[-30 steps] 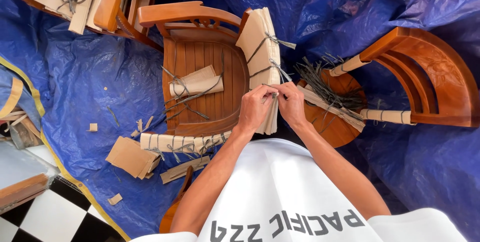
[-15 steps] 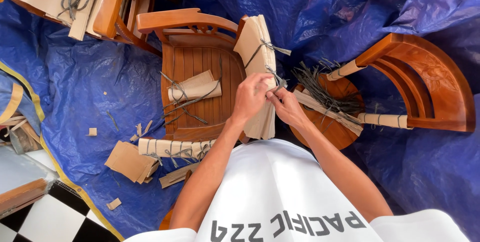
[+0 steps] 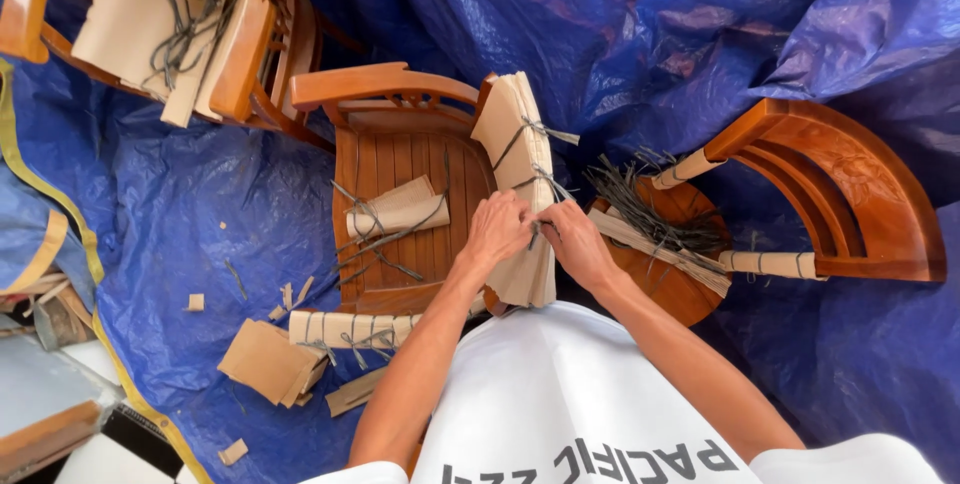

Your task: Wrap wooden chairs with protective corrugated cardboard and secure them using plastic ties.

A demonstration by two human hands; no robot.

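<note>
- The left hand and the right hand meet on the cardboard-wrapped chair arm, at its near end.
- Both sets of fingers are closed, pinching a dark string tied around the cardboard.
- The wrapped arm belongs to a small wooden chair that stands on a blue tarp.
- A roll of cardboard with loose strings lies on the chair seat, left of the hands.
- A bundle of dark strings lies on a round wooden chair to the right.
- Another wrapped chair stands at the top left.
- Cardboard scraps lie on the tarp near the left elbow.
</note>
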